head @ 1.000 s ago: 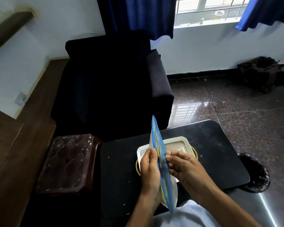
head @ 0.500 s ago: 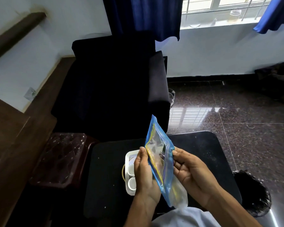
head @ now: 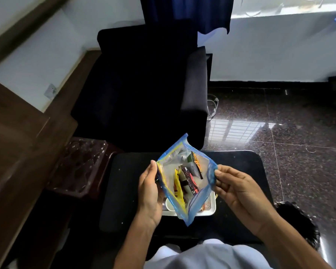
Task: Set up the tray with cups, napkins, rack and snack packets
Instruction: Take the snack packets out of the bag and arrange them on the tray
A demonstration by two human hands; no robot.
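The fingers [head: 224, 176] of the right hand [head: 239, 193] pinch the blue right lip of a clear zip bag [head: 184, 179], and the left hand [head: 150, 191] grips the yellow-edged left lip between thumb and fingers. Together they pull the mouth wide open, facing up. Half a second ago the bag was only partly spread, and a second ago it was held flat and edge-on, so the opening has grown steadily. Inside now show several snack packets [head: 188, 176]: a yellow one on the left, a dark one with red in the middle, a green and orange one toward the far side.

The bag hangs above the white tray [head: 211, 209], which sits near the middle of the black bench [head: 124, 191], toward its near edge. Earlier the tray showed left of the hands; now it lies under the bag, mostly hidden. A white cup [head: 169, 204] peeks out at the tray's left side, beneath the left palm. Beyond the bench's far edge stands a dark armchair [head: 144, 84], and off its left edge a brown stool [head: 80, 167].
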